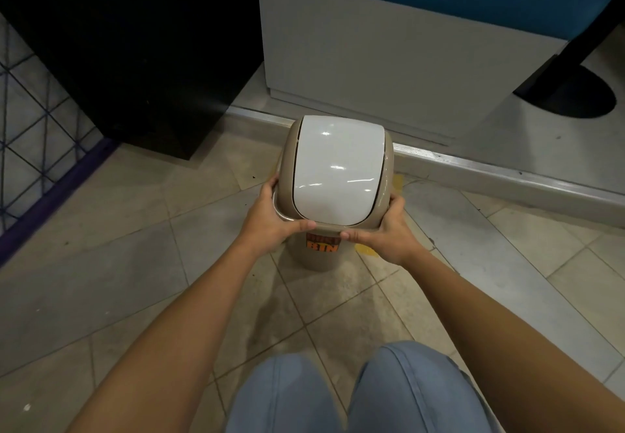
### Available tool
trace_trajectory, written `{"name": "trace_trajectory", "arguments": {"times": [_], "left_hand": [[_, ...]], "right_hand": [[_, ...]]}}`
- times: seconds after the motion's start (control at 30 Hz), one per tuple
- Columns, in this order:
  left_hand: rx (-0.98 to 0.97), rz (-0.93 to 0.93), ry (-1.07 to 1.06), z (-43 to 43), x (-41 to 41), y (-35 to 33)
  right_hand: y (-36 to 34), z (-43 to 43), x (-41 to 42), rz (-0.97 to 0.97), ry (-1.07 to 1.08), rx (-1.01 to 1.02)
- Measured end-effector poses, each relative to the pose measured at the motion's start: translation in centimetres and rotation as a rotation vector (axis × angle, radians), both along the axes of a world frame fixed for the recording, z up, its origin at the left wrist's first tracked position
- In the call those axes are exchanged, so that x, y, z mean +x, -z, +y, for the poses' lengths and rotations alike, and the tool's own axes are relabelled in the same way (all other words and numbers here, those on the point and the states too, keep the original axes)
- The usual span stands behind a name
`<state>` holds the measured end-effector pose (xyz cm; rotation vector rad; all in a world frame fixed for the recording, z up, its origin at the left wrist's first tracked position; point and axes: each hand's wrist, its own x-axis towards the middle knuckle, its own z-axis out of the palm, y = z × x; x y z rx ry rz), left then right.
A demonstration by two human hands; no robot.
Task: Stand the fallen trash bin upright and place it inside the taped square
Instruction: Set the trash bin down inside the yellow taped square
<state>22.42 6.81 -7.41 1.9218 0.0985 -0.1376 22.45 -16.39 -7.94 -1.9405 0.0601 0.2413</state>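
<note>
— Floor and bin?
— Tiled floor [118,263]; beige trash bin [321,257] upright at frame centre, white swing lid [338,169] up, yellow tape [367,249] showing beside its base.
— Hands?
— Left hand [270,219] and right hand [385,233] each clasp the lid rim.

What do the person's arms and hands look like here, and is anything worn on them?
Both forearms are bare up to the picture's edge: no sleeves, watch or bracelet show. The left hand and the right hand have no gloves and no rings that I can see, with short plain nails. Light blue trousers cover the knees below.
</note>
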Motion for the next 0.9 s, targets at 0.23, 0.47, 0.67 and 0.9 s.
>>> {"name": "trace_trajectory", "arguments": {"times": [0.23,0.47,0.67,0.9], "left_hand": [[0.009,-0.038,-0.096,-0.8,1.1,0.3],[0.118,-0.115,-0.228,-1.8,0.5,0.4],[0.092,-0.066,-0.17,-2.0,1.1,0.3],[0.008,-0.037,-0.163,-2.1,1.7,0.2]], "right_hand": [[0.0,0.7,1.0,-0.037,0.081,-0.047],[-1.0,1.0,-0.1,-0.344,0.222,-0.507],[-0.9,1.0,0.7,-0.201,0.234,-0.255],[-0.7,0.8,1.4,-0.13,0.225,-0.207]]}}
